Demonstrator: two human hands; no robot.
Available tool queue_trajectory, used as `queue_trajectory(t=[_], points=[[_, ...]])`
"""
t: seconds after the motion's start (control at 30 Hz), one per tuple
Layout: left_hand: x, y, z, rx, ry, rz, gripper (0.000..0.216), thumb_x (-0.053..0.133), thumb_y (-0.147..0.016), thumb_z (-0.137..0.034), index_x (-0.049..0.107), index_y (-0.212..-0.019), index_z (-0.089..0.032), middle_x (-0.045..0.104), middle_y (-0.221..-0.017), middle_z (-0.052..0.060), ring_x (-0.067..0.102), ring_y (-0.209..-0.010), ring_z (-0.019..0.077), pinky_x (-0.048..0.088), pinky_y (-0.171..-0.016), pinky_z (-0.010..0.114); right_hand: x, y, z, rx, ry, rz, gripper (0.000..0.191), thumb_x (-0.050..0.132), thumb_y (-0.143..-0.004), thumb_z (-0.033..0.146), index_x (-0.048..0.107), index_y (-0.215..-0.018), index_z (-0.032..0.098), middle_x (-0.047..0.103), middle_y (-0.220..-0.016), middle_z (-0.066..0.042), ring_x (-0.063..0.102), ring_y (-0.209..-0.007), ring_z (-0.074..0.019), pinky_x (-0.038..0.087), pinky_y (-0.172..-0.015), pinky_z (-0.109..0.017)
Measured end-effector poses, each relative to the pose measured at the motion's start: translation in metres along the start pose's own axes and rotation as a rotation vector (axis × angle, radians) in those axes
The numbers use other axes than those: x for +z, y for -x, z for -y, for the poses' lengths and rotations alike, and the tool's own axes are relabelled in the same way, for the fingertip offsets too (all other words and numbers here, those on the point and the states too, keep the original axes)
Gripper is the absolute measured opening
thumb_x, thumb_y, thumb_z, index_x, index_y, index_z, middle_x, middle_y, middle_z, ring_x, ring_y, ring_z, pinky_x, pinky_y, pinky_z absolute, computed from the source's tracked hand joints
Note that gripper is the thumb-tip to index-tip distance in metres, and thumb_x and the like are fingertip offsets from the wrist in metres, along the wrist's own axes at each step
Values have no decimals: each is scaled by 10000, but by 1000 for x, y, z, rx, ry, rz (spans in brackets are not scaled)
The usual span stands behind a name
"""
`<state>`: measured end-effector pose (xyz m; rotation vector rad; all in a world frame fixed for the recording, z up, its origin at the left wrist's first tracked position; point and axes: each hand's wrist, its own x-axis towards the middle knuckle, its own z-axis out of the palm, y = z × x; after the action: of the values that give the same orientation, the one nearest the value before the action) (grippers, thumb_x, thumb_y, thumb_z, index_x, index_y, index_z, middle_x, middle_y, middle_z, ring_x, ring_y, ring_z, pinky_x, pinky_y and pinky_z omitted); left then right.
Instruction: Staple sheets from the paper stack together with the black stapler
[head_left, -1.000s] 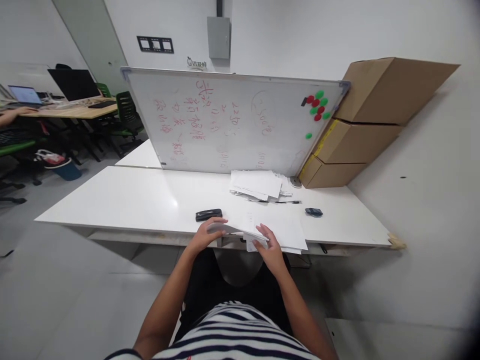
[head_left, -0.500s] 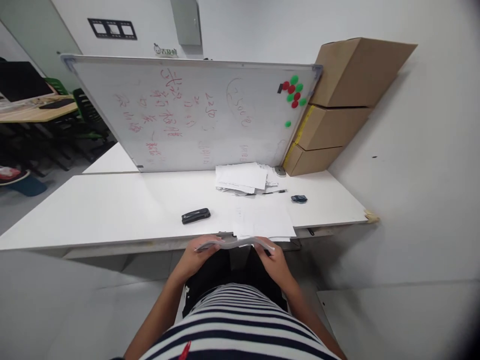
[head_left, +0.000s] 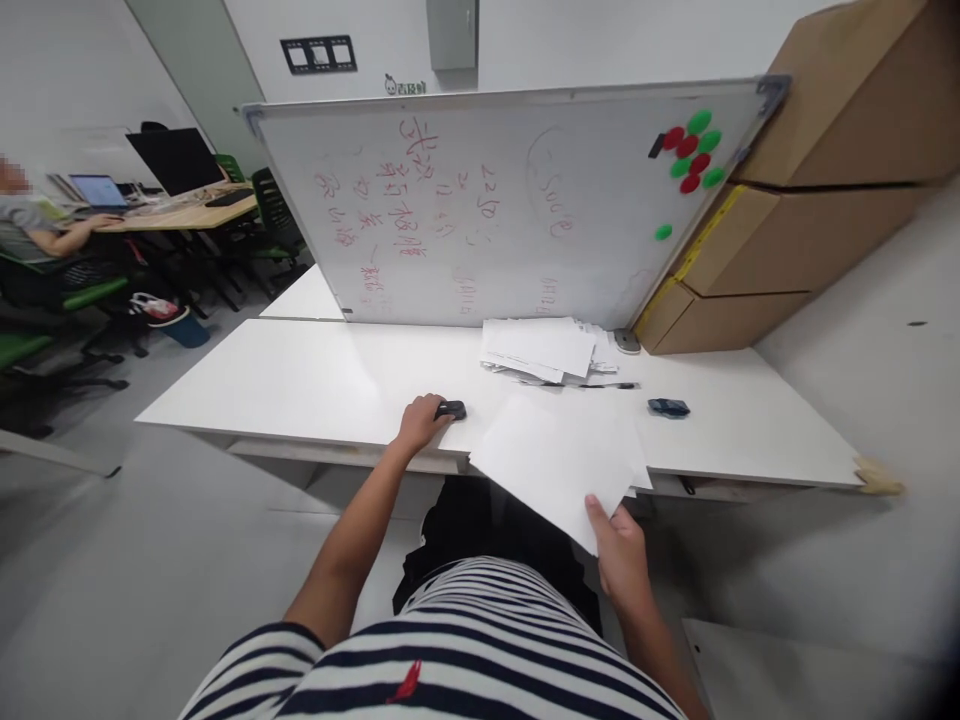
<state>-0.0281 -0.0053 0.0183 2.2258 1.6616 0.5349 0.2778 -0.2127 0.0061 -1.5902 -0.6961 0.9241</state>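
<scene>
Head view: on white desk (head_left: 300, 375), grip of left hand (head_left: 422, 422) closed around black stapler (head_left: 454, 409); paper stack (head_left: 536, 348) farther back; nearer, white paper sheets (head_left: 555, 460) jutting past front edge, near corner pinched in grip of right hand (head_left: 621, 550).

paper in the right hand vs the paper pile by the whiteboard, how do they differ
The held paper juts past the desk's front edge; the pile lies wholly on the desk. The right hand grips the held paper, while no hand touches the pile. The held paper looks neat; the pile is ragged. Both are white.
</scene>
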Motion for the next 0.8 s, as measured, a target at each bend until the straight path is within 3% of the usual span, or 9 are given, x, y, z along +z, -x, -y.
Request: queue_trajectory(t=[0.13,0.33,0.8], points=[[-4,0,8,88,63,89,265,623,-790,-344,629,-1024,-220,642,-1020,64,549,-954,247,406,-831,356,25,-12,6,60,-158,10,468,669,-752,525,673,-1075,186,714,-1109,-92,673,-1012,-281,535,-890,-418],[-17,0,7,120,157,237,286,620,-780,-350,623,-1032,-215,622,-1042,62,540,-974,241,419,-835,358,45,-20,2,129,-35,123,429,656,-756,509,700,-1020,174,734,-1037,-93,676,-973,-302,536,-832,-433],[-22,0,-3,62,188,305,266,628,-768,-365,615,-995,-227,608,-1018,52,531,-959,232,429,-816,362,46,-27,-6,114,167,234,449,578,-804,518,692,-1039,154,744,-963,-89,674,-873,-280,513,-724,-372]])
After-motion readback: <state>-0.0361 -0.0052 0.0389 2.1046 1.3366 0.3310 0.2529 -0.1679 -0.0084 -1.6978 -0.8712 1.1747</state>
